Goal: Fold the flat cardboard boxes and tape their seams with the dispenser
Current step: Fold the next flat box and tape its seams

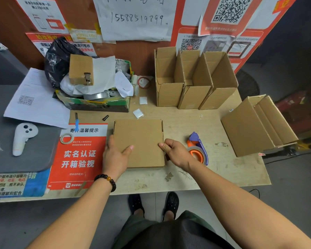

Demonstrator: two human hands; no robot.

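Note:
A flat brown cardboard box (139,141) lies on the table in front of me. My left hand (116,155) holds its left edge, thumb lying on top and fingers hidden under the edge. My right hand (174,150) grips the right edge near the lower corner with curled fingers. The purple and orange tape dispenser (198,147) stands on the table just right of my right hand, partly hidden by it. Three folded open boxes (194,81) stand in a row at the back right. Another folded box (255,126) lies on its side at the table's right edge.
A green tray of clutter (95,97), with a small brown box and a black bag, sits at the back left. A red notice (79,155) with a tape roll (67,138) lies left of the flat box. A white controller (23,137) rests on a grey pad. The table's front edge is near my feet.

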